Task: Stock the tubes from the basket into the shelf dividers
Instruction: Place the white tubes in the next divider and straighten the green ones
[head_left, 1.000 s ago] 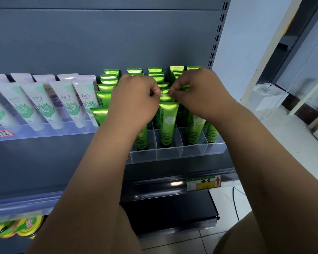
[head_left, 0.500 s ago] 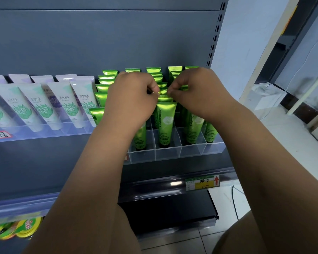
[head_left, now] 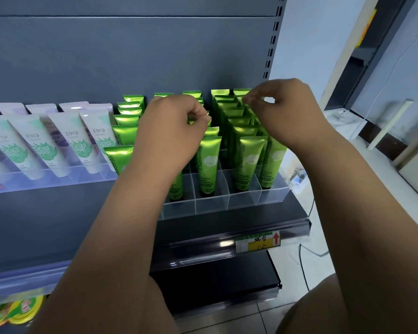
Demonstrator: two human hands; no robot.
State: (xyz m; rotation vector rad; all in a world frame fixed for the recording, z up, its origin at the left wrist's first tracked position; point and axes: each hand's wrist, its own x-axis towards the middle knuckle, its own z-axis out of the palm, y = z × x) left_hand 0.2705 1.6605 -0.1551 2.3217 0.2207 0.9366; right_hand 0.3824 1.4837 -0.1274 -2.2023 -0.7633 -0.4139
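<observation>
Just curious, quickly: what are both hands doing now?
Left hand: closed, pinching a green tube by its top.
Right hand: curled fingers over tube tops; grip cannot be told.

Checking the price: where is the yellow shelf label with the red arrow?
Head view, right of centre: the yellow shelf label with the red arrow sits on the dark shelf's front rail, below the clear divider tray holding shiny green tubes.

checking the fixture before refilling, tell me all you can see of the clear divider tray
The clear divider tray looks like transparent plastic, split by thin walls into lanes and cells. It sits on the dark shelf at its right end. In it green Chamomile tubes stand cap down; the visible front cells are empty. The left forearm hides its left part.
</observation>
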